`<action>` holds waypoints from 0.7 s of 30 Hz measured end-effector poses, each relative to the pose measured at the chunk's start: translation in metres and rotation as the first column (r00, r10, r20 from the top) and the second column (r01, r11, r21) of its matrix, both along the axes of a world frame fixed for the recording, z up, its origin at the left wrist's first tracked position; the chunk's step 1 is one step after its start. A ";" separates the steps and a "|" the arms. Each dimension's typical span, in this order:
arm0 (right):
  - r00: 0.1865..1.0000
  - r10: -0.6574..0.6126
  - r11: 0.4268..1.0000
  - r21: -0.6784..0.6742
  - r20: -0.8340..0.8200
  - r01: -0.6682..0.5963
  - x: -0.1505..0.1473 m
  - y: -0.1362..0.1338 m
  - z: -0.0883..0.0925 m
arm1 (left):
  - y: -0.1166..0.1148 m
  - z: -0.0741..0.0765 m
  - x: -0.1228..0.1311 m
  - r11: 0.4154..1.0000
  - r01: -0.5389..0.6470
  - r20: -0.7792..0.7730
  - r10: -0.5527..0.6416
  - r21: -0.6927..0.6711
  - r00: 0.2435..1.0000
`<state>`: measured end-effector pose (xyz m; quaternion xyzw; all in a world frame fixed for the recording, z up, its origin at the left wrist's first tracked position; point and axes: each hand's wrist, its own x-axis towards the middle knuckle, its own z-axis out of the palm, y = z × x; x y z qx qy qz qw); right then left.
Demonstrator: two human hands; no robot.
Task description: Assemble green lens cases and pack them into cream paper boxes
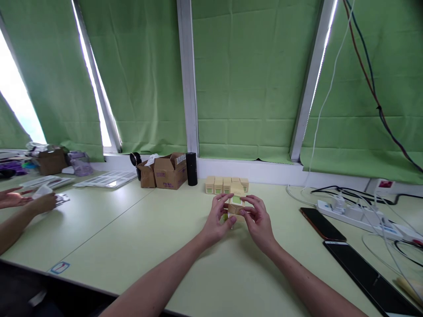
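My left hand [216, 219] and my right hand [259, 221] grip a small tan cardboard box [235, 208] from its two sides. A green square with a pale border marks the face turned up toward me. Fingertips cover the box's left and right edges, and something small and green shows by my left fingers, too small to make out. Just beyond my hands stands a row of several similar small boxes [218, 185], some with green squares low on their fronts. Part of that row is hidden by the held box.
A black cylinder [191, 169] and an open brown carton [170, 171] stand by the wall. On the right lie a phone [322, 223], a dark tablet-like device [366, 275] and a power strip [357, 216] with cables. At left, a co-worker's hands [42, 203] hold clear plastic near trays [107, 179].
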<state>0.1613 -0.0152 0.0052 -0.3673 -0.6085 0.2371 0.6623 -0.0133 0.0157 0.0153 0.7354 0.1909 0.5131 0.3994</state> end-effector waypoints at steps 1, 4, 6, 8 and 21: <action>1.000 0.007 1.000 -0.001 0.004 -0.007 0.000 -0.001 0.001 | 0.000 0.000 0.000 1.000 -0.007 0.006 0.007 -0.007 1.000; 0.999 0.030 1.000 0.002 0.012 -0.030 0.000 -0.004 0.002 | 0.000 0.002 0.001 0.999 -0.024 0.030 0.025 -0.026 0.999; 0.999 0.038 0.999 0.010 0.023 -0.039 0.000 -0.005 0.002 | 0.000 0.003 0.001 0.999 -0.025 0.053 0.027 -0.035 0.998; 0.998 0.044 0.999 0.017 0.034 -0.045 0.001 -0.006 0.002 | 0.001 0.003 0.001 0.999 -0.021 0.075 0.024 -0.045 0.997; 0.994 0.080 0.996 0.027 0.074 -0.082 0.000 -0.011 0.004 | 0.003 0.003 0.002 0.998 -0.046 0.125 0.052 -0.049 0.991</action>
